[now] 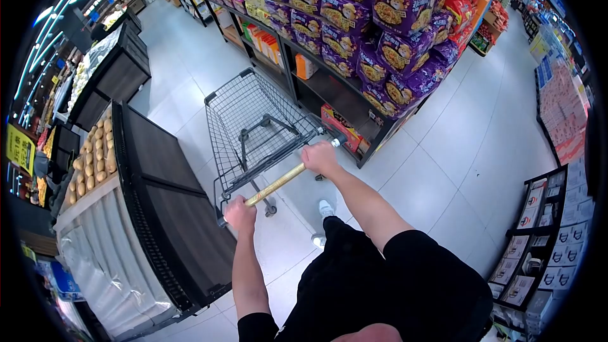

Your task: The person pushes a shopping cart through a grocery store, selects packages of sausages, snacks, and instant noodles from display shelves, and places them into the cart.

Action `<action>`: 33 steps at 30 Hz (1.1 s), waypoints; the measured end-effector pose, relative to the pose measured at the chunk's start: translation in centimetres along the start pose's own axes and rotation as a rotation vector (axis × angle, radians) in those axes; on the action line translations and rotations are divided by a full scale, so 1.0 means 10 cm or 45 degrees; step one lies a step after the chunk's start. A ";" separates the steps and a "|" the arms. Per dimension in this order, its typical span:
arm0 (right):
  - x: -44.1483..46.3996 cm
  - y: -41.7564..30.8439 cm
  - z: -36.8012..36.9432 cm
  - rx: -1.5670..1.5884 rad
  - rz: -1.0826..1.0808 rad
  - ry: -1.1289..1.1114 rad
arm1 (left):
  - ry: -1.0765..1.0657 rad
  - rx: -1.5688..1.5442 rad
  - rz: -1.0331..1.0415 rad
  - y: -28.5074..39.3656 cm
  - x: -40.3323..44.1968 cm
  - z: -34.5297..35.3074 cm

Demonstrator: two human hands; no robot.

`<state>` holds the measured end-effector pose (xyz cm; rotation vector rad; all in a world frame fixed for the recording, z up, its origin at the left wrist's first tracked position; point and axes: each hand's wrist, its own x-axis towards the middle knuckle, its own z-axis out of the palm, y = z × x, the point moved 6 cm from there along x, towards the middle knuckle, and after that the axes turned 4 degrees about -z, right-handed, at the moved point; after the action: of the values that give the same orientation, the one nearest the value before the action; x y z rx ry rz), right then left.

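Both of my hands grip the yellow handle of a grey wire shopping cart (253,111). My left hand (240,215) is wrapped round the handle's left end, close to a dark produce stand. Near the right end, my right hand (321,158) is closed round the same handle (277,185). The cart's wire basket holds nothing that I can see, and its folding child-seat frame (269,130) shows inside. Below the handle, a caster wheel (270,210) rests on the floor by my white shoes (325,209).
A shelf (335,92) stacked with purple noodle packs (342,12) stands right beside the cart. On the left is a dark stand (171,196) with potatoes (95,158) on top. Pale tiled floor (430,171) runs to the right, towards shelves of boxes (522,240).
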<state>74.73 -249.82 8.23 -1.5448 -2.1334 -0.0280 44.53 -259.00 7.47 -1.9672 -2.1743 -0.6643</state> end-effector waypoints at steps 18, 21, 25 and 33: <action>-0.97 0.32 -0.68 -0.009 0.060 -0.111 | -0.820 -0.065 -0.129 0.61 -0.65 -0.20; -1.17 0.33 -0.82 -0.018 0.048 -0.142 | -0.910 -0.080 -0.117 0.71 -0.84 -0.26; -1.42 0.32 -0.98 -0.038 0.018 -0.184 | -0.971 -0.121 -0.063 0.81 -1.07 -0.34; -1.80 0.31 -1.20 -0.001 0.030 -0.196 | -1.100 -0.147 -0.074 0.98 -1.42 -0.45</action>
<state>86.21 -268.20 10.56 -1.6192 -2.2320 0.1009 55.15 -273.27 8.28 -2.5859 -2.6661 0.1203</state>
